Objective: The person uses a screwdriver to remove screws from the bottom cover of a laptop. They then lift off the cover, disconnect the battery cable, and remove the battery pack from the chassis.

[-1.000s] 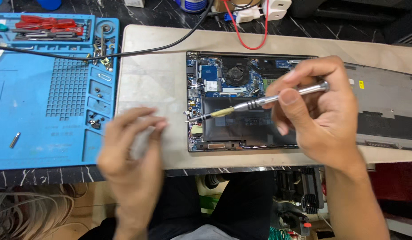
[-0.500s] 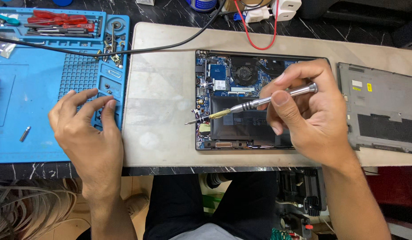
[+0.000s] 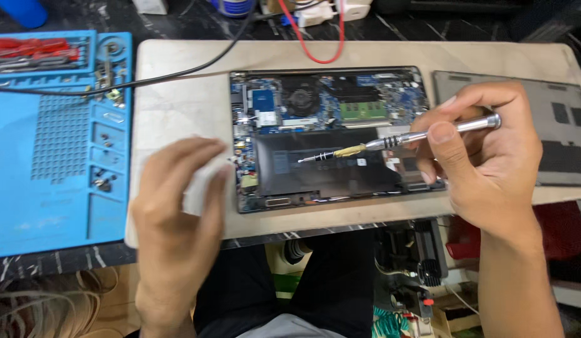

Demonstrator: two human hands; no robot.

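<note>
a pale desk (image 3: pixel 177 106) carries everything, and its biggest load is the opened laptop (image 3: pixel 331 138), underside up with the circuit board, fan and a flat black battery (image 3: pixel 328 166) exposed; it lies between the two hands, just right of the left hand's fingers and just left of the right hand's. beyond the right hand, further right, rests the grey bottom cover (image 3: pixel 553 134), well apart from the left hand. far out to the left of the left hand lies a blue work mat (image 3: pixel 52 163) with moulded compartments holding small screws and a row of red-handled tools at its far end. the left hand (image 3: pixel 177 213) is blurred, fingers curved downward at the laptop's near-left corner; whether they pinch anything i cannot tell. the right hand (image 3: pixel 484 169) has its fingers closed around a slim silver precision screwdriver (image 3: pixel 397 139), whose long axis runs nearly level from right to left, tip aimed leftward and hanging over the battery's middle. the right hand is the nearer one to the board's parts; the driver's tip points toward the left hand's side. a black cable (image 3: pixel 177 74) and a red wire (image 3: pixel 321 53) trail off the far edge.
</note>
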